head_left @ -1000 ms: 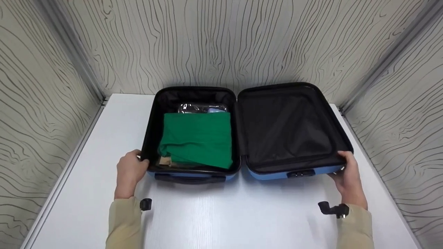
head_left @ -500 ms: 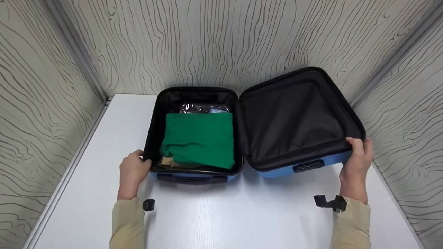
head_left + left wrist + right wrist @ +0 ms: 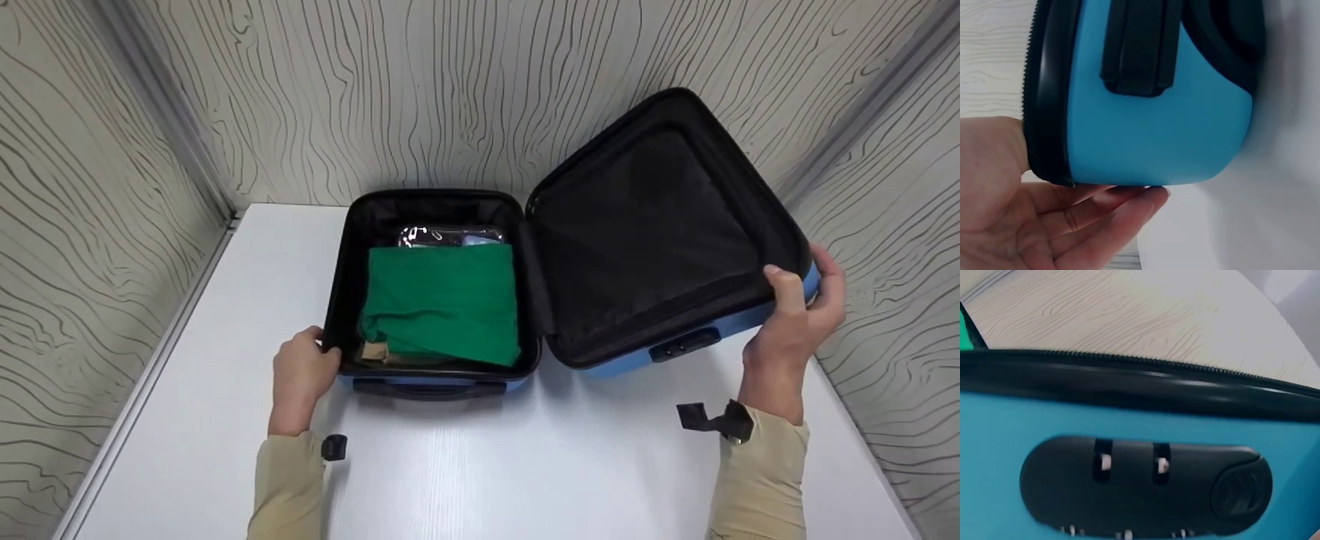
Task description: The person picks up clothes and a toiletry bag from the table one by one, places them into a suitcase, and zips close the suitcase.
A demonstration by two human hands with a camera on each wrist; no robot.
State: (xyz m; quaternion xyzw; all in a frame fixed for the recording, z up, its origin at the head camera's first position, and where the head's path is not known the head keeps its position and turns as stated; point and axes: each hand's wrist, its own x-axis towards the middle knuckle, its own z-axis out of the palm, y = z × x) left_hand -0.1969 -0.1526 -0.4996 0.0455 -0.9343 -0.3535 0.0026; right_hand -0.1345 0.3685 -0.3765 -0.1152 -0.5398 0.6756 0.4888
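A blue suitcase (image 3: 442, 373) with a black lining lies spread on a white table. Folded green cloth (image 3: 442, 300) fills much of its left half, covering part of a clear pouch (image 3: 450, 236). My left hand (image 3: 304, 371) grips the near left corner, thumb over the rim; in the left wrist view its fingers (image 3: 1112, 222) lie along the blue shell (image 3: 1145, 135). My right hand (image 3: 787, 337) holds the near outer corner of the lid (image 3: 652, 225), which is tilted up off the table. A black combination lock (image 3: 1145, 486) shows on the lid's side.
A black carry handle (image 3: 429, 390) is on the near side of the left half. Wood-patterned walls (image 3: 450, 97) stand behind and at both sides. White tabletop (image 3: 510, 465) extends in front of the suitcase. A brown piece (image 3: 374, 351) peeks from below the cloth.
My right hand has raised the lid's outer edge, so the lid now tilts up more steeply. My left hand stays on its corner; it and the left half appear slightly further right.
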